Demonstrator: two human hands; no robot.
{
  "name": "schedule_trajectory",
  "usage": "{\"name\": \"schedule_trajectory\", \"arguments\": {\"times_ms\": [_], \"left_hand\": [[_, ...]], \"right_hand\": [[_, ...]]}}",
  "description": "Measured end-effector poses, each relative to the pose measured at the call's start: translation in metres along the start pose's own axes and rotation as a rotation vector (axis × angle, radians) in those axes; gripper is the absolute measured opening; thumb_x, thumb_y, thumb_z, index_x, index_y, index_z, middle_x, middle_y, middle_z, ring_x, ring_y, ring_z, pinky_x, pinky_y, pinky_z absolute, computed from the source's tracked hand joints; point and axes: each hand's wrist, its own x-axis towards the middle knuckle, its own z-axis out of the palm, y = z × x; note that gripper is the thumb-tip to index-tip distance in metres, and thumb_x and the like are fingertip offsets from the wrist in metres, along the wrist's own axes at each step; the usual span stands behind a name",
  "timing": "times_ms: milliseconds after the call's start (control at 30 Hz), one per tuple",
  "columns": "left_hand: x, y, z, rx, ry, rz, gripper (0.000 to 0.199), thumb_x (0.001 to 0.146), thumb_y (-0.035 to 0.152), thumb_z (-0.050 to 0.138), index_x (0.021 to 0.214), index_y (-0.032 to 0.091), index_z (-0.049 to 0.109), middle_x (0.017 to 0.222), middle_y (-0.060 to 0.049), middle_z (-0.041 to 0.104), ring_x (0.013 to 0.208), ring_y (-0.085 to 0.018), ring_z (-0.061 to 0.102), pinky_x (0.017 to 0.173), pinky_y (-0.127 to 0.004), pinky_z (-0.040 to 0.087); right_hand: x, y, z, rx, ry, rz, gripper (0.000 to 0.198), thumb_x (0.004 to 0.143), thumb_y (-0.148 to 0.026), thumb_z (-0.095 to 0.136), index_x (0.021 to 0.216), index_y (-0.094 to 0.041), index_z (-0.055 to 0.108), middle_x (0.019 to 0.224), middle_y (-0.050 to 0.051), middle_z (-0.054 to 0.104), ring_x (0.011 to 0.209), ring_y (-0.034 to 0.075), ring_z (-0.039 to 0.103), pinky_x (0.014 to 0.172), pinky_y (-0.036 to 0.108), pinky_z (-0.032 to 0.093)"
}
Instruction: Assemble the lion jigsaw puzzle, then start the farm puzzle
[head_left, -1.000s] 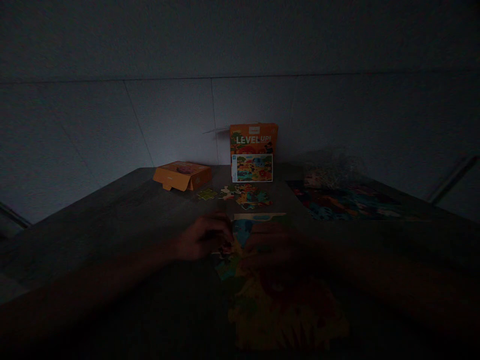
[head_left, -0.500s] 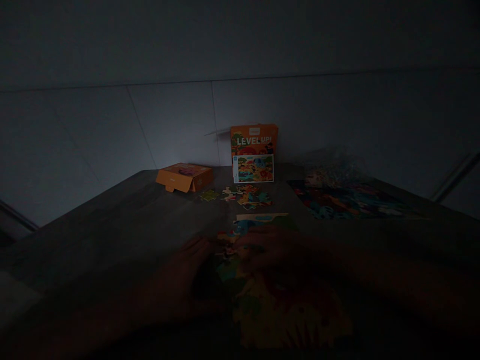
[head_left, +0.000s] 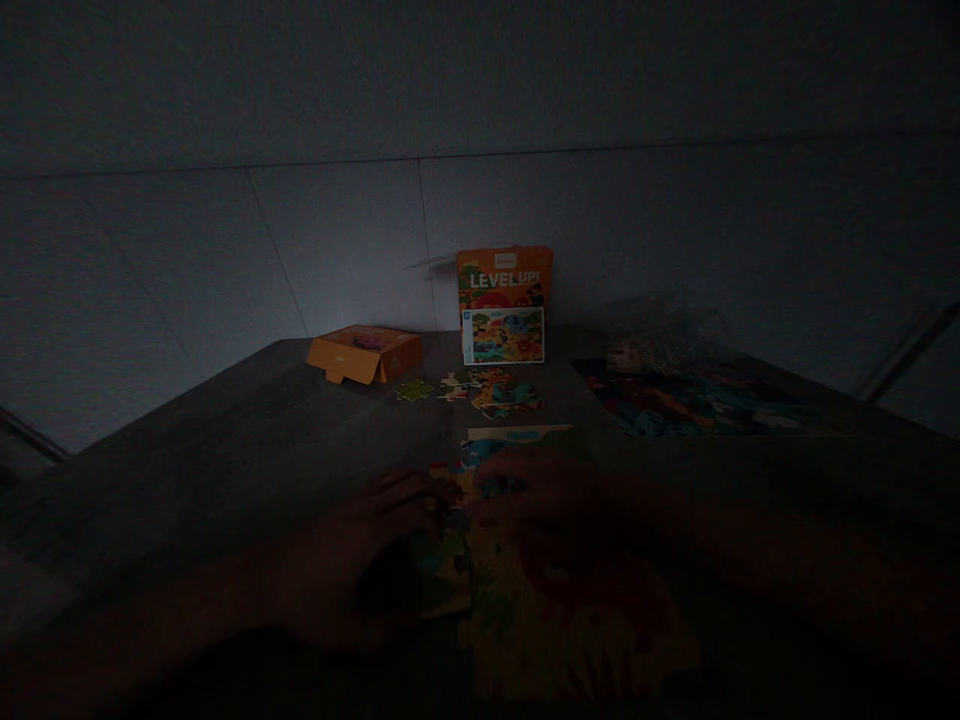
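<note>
The scene is very dark. A partly assembled jigsaw puzzle point(head_left: 577, 640) with an animal picture lies in front of me. My left hand point(head_left: 367, 540) curls around the left side of a small joined puzzle section point(head_left: 442, 570), fingers at its top and thumb low down. A narrow gap shows between this section and the larger part along its lower right edge. My right hand point(head_left: 532, 490) rests across the upper part of the puzzle, fingers stretched out to the left and covering some of the picture. Its fingertips come close to those of my left hand.
Loose puzzle pieces point(head_left: 499, 393) lie beyond the puzzle. A picture card point(head_left: 504, 336) leans on an upright orange box point(head_left: 505, 270). Another orange box point(head_left: 365, 354) lies at left. A dark colourful sheet point(head_left: 712, 400) and crumpled clear plastic point(head_left: 667, 335) are at right.
My left hand has shifted slightly left and toward me, and the small section now shows more, with a gap at its lower right. My right hand stays almost in place.
</note>
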Motion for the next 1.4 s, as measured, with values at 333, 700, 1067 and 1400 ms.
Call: {"name": "schedule_trajectory", "arguments": {"times_ms": [333,700,1067,1400], "left_hand": [[0.005,0.003,-0.007,-0.101,-0.086,0.116,0.065,0.064,0.031,0.077,0.123,0.021,0.051,0.14,-0.015,0.048,0.135,-0.036,0.039,0.113,-0.054,0.035],[0.002,0.004,-0.001,-0.136,-0.095,0.111,0.067,0.062,0.043,0.081,0.117,0.02,0.05,0.141,-0.016,0.046,0.137,-0.038,0.034,0.115,-0.057,0.031],[-0.001,0.015,-0.001,-0.004,-0.076,0.068,0.063,0.064,0.051,0.082,0.113,0.02,0.056,0.144,-0.017,0.047,0.138,-0.039,0.035,0.114,-0.058,0.033],[-0.001,0.037,0.001,0.123,0.025,0.093,0.055,0.077,0.043,0.077,0.125,0.024,0.058,0.131,-0.011,0.061,0.126,-0.032,0.051,0.11,-0.044,0.043]], "right_hand": [[-0.001,0.004,0.001,0.015,0.018,0.025,0.037,0.091,-0.016,0.049,0.126,-0.015,0.06,0.12,0.015,0.058,0.104,0.021,0.056,0.086,0.035,0.05],[0.0,0.007,0.002,0.031,0.0,0.022,0.035,0.089,-0.018,0.05,0.122,-0.016,0.063,0.114,0.014,0.06,0.098,0.021,0.058,0.082,0.034,0.051],[-0.001,0.007,0.004,0.033,0.013,0.021,0.036,0.089,-0.018,0.049,0.123,-0.016,0.061,0.115,0.014,0.058,0.097,0.02,0.056,0.081,0.035,0.051],[-0.001,0.007,0.003,0.044,-0.02,0.043,0.032,0.089,-0.019,0.053,0.12,-0.015,0.062,0.117,0.015,0.058,0.1,0.02,0.057,0.085,0.036,0.051]]}}
